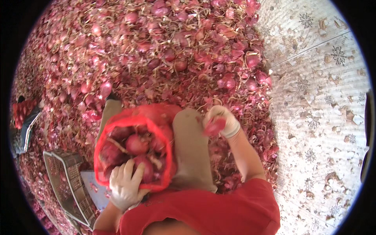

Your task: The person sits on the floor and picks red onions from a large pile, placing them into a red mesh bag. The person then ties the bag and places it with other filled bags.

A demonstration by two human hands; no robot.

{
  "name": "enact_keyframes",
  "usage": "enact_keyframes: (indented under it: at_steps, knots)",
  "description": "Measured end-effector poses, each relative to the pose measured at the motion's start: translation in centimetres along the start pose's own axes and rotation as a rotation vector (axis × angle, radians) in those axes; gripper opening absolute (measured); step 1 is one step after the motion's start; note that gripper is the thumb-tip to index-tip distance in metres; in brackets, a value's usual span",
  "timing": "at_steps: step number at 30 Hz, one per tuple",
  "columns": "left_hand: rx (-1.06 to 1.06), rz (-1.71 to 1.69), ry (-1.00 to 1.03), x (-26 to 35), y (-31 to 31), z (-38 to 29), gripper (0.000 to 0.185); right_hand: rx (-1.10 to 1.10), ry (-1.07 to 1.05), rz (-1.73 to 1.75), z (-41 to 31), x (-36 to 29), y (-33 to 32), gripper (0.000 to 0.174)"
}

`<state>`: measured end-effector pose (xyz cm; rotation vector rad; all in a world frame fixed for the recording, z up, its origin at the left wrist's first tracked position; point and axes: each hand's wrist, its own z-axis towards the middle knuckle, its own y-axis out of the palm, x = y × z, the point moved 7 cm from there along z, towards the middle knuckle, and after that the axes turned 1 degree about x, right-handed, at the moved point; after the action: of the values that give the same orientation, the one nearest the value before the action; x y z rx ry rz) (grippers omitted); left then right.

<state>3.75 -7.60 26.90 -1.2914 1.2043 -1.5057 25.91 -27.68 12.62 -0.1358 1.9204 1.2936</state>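
A red mesh bag (169, 141) stands between my knees, its mouth towards me. Inside lie several red onions (137, 144), some with dry stalks. My left hand (124, 185), in a pale glove, grips the bag's near rim; its fingers reach over onto the onions and the thumb appears to stay outside. To the right of my right knee, my gloved right hand (221, 119) holds a red onion piece (215, 126). It is blurred, so I cannot tell whether it is a whole bulb or loose skin.
A deep heap of onions and dry skins (152, 76) spreads ahead and to the left. At lower left a grey plastic crate (69, 182) lies tipped beside a pale board (93, 186). Snowflake-patterned sheeting (311, 117) covers the right side. Part of another person (26, 126) shows at far left.
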Motion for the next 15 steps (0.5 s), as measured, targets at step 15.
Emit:
enact_keyframes:
  at_steps: [15]
  knots:
    - [-0.283, 0.027, -0.105, -1.4, 1.9, 3.2, 0.079, 0.517, 0.759, -1.746, 7.2, 1.8, -30.9, 0.087]
